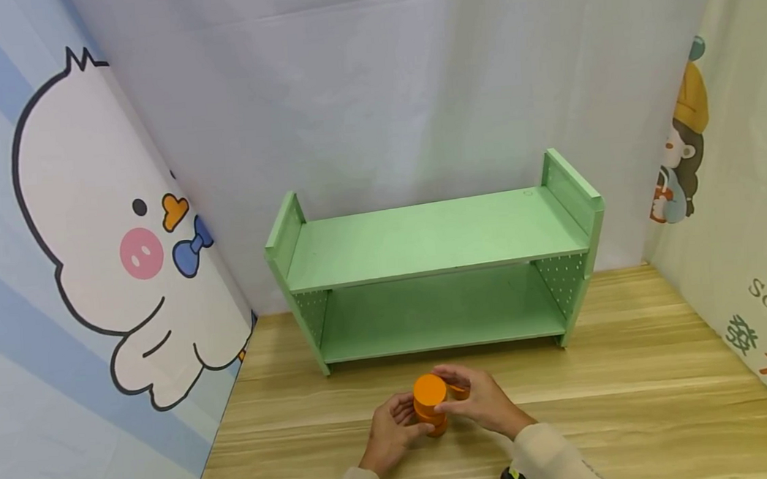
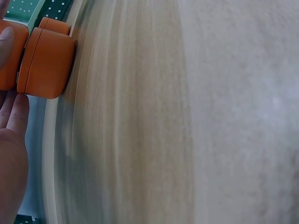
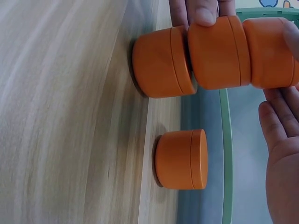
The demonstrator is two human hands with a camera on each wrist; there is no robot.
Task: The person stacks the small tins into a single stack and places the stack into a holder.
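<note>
- Stacking orange lidded jars [image 1: 429, 405] on the wooden tabletop [image 1: 631, 400], just in front of the green two-tier shelf [image 1: 434, 266]. By our read we're mid-stack, with three jars in the column.
- Right wrist view: the bottom jar [image 3: 161, 63] sits on the wood. The middle jar [image 3: 217, 51] looks offset from the one below, and the top jar [image 3: 271, 51] is above it.
- Our left hand [image 1: 392, 433] has its fingers curled on the stack's lower part.
- Our right hand [image 1: 479, 402] has its fingers bent around the upper jars.
- A fourth jar, the spare jar [image 3: 182, 158], stands alone just beside the stack, not touching it.
- The stack's long axis is vertical, lids up, and each jar is squat and upright.
- Next move, as we judge it: center the offset jar before easing our grip, since a misaligned column could topple.
</note>
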